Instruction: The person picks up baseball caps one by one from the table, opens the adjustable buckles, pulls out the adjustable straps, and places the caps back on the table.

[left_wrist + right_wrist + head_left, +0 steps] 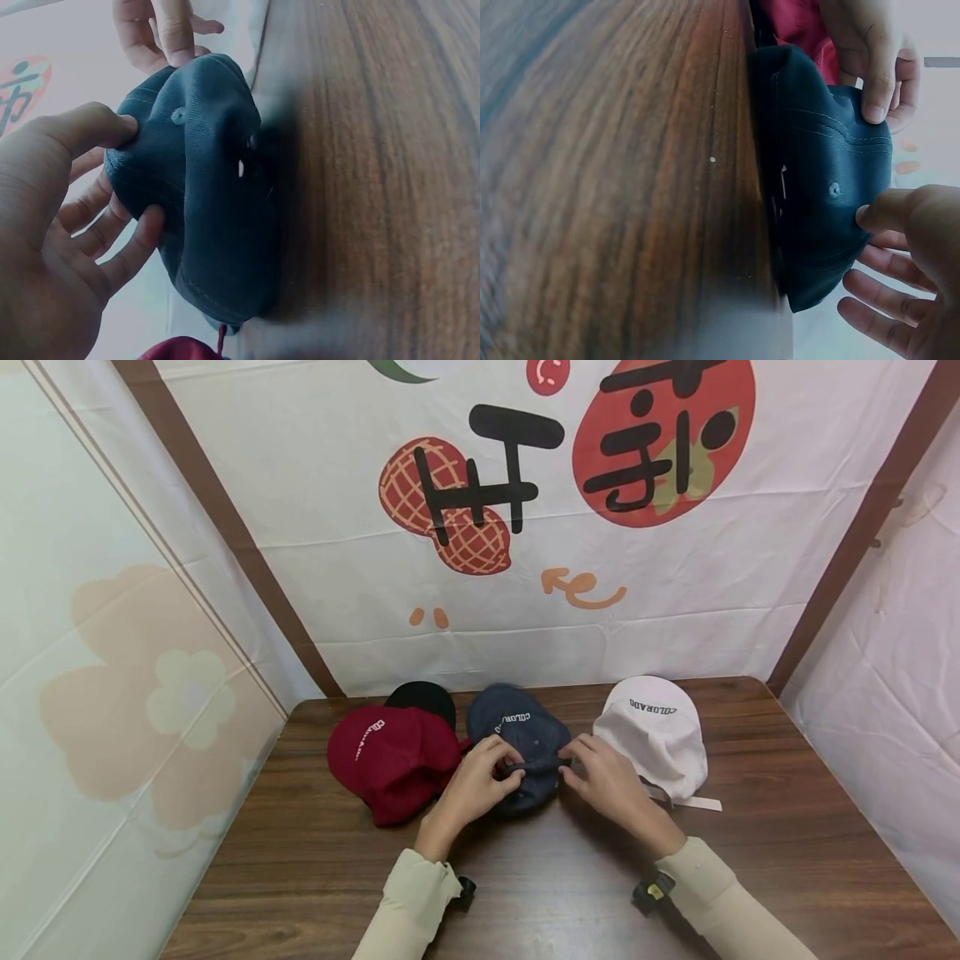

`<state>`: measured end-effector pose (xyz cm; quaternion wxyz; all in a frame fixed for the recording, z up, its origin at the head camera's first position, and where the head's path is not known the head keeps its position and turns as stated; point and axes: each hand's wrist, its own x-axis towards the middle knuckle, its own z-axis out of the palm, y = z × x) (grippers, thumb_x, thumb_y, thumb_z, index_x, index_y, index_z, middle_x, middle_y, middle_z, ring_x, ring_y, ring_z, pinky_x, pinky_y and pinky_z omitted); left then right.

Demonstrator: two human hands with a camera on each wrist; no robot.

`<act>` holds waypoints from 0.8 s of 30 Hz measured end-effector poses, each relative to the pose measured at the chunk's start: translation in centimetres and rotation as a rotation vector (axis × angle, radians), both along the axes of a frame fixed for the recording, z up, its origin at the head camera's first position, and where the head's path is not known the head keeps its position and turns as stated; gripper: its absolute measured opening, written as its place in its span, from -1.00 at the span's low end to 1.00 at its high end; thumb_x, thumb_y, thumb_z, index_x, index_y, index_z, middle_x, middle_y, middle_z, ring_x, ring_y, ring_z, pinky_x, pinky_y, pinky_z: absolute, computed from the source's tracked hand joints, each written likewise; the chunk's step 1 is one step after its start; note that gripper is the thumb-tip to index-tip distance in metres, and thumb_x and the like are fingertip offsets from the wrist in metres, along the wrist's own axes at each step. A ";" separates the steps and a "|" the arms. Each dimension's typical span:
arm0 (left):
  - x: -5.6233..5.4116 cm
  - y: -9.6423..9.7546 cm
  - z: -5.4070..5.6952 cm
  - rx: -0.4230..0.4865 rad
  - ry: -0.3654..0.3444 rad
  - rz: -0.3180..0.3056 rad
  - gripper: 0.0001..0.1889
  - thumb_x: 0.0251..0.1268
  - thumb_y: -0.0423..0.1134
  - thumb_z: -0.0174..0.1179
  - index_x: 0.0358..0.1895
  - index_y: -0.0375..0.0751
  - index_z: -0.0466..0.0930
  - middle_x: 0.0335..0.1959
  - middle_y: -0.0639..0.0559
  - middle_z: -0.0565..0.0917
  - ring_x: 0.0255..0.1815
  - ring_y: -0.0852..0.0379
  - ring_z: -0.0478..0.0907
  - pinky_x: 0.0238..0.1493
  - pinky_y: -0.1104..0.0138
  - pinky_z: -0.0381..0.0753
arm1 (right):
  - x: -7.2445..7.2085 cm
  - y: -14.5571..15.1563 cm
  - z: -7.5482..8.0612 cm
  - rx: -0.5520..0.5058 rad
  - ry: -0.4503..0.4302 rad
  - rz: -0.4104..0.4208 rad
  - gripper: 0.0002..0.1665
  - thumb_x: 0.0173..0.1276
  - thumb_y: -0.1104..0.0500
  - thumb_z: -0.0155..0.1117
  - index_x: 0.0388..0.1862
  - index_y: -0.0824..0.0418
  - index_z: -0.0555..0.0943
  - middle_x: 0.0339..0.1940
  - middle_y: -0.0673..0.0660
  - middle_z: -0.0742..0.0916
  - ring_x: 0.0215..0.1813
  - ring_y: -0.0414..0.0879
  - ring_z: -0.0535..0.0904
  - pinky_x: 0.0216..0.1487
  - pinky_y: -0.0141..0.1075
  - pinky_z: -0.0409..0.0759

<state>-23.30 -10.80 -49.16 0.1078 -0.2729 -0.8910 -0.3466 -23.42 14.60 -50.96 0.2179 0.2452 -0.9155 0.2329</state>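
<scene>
A navy baseball cap [550,731] with white lettering lies in the middle of the table's far part, its brim toward the back wall. On its left side my left hand [477,778] pinches a fold of the crown between thumb and fingers. From the other side my right hand [611,781] pinches the fabric too. Up close, the left wrist view has the crown [217,187] partly collapsed, with a stitched eyelet showing. In the right wrist view, my right thumb presses near another eyelet on the cap [817,150]. The cap's underside is hidden.
A dark red cap [393,760] sits to the left, with a black brim [423,696] behind it. To the right lies a white cap [648,735] with a pale strap [697,803] sticking out. Printed cloth walls [300,527] enclose the wooden table [555,893].
</scene>
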 end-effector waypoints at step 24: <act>0.5 0.4 1.7 0.073 0.171 0.036 -0.87 0.31 -0.30 0.49 -0.15 -0.05 0.75 -0.23 0.11 0.66 -0.16 0.17 0.52 -0.14 0.33 0.61 | 0.6 0.2 2.2 -0.121 0.128 0.009 -0.83 0.28 0.18 0.53 -0.16 0.08 0.76 -0.17 -0.02 0.77 -0.19 -0.10 0.75 -0.23 -0.20 0.72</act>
